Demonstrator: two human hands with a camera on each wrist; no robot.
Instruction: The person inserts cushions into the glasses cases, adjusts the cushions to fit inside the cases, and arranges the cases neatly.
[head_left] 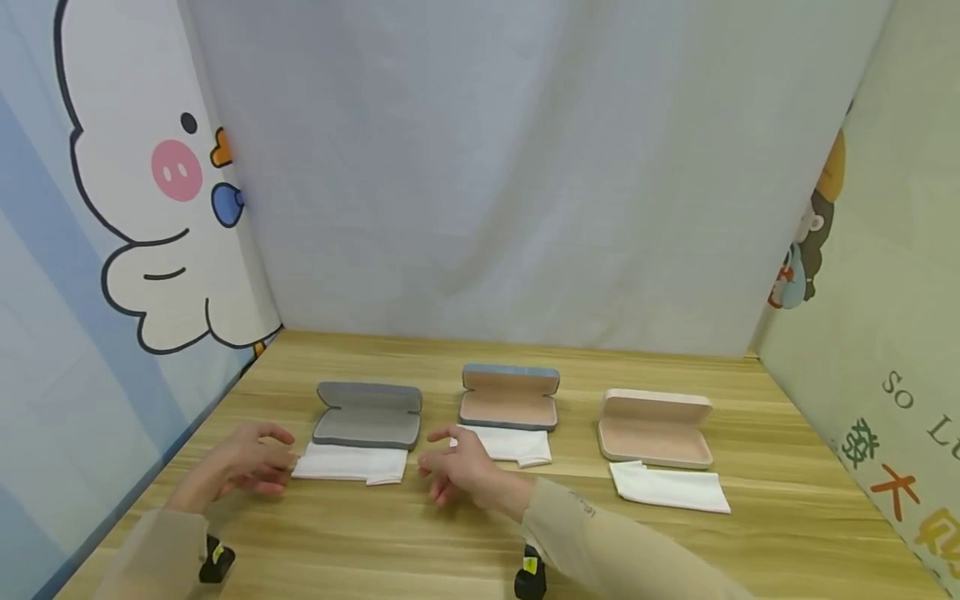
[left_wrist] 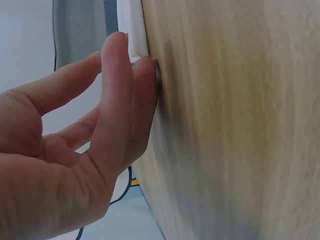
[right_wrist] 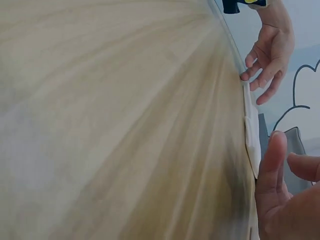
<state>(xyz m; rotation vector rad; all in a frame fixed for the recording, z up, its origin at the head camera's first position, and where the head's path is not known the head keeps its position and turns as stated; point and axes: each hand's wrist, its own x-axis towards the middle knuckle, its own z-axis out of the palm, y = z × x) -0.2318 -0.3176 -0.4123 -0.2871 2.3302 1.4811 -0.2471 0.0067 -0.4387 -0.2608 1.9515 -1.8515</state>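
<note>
Beside the left end of a folded white cloth (head_left: 348, 463), my left hand (head_left: 251, 463) hovers low over the table with loosely bent fingers. My right hand (head_left: 471, 468) is past that cloth's other end, fingers relaxed and holding nothing. Just behind this cloth stands a grey glasses case (head_left: 367, 421) with its lid up. The left wrist view has the fingertips of my left hand (left_wrist: 107, 125) right at the cloth (left_wrist: 131, 27). In the right wrist view, the cloth (right_wrist: 251, 127) lies between my left hand (right_wrist: 274, 50) and my right hand (right_wrist: 287, 200).
A blue glasses case (head_left: 510, 408) with pinkish lining stands open at centre, a second white cloth (head_left: 513, 444) before it. To the right are an open cream glasses case (head_left: 655, 437) and a third cloth (head_left: 670, 487). A grey curtain (head_left: 517, 183) hangs behind the wooden table (head_left: 390, 546).
</note>
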